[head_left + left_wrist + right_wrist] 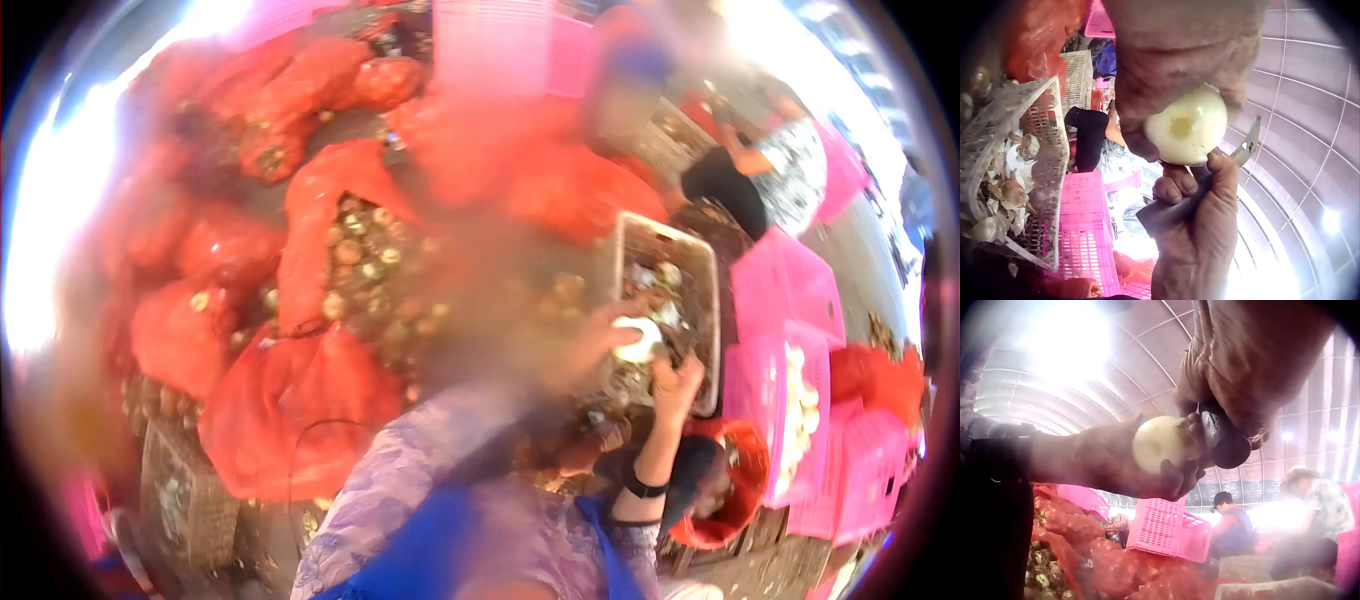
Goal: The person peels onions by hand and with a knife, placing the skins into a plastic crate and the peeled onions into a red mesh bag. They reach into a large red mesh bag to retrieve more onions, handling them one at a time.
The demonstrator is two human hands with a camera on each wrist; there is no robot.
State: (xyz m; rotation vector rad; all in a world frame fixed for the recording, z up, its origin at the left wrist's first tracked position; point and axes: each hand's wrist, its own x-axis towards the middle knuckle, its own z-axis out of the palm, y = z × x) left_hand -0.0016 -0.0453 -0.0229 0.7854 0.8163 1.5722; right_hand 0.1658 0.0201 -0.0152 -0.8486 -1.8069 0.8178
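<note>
A peeled, pale onion (1188,125) is gripped in the left hand (1179,56), whose fingers curl round it. Just below it in the left wrist view, the right hand (1200,237) grips a knife by its dark handle (1172,212); the blade (1247,145) sticks out beside the onion. The right wrist view shows the same onion (1159,445) close against the right hand (1241,369) and the rounded end of the handle (1229,444). In the head view both hands are above a crate (707,300) holding onion skins, and the left hand is partly blurred.
Red mesh sacks (300,410) and loose onions (365,250) spread to the left. On the right stand pink crates (790,290) and a red bucket (755,490) near the right forearm. A seated person (795,165) in a patterned top is beyond the crate.
</note>
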